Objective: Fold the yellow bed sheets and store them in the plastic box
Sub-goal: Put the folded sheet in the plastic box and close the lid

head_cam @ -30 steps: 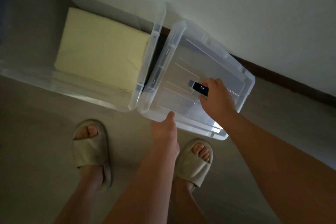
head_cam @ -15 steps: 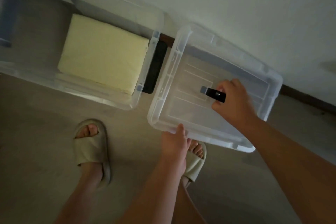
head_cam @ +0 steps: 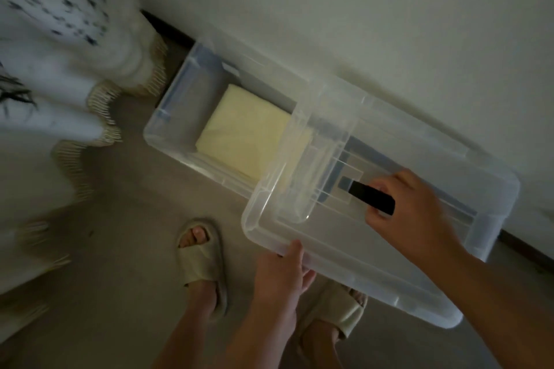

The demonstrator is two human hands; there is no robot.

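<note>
Dim room: pale wall (head_cam: 359,9), dark baseboard (head_cam: 168,28), grey floor (head_cam: 120,249), fringed patterned bedspread (head_cam: 54,39) at left.

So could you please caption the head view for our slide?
Both hands carry the clear lid over the box holding folded yellow sheets.

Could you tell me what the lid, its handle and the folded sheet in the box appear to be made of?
Lid: clear, glossy moulded plastic; the box shows through it. Handle: black and opaque, probably plastic; too dim to tell its finish. Yellow sheet: soft matte woven fabric, probably cotton, lying in flat folds.
</note>
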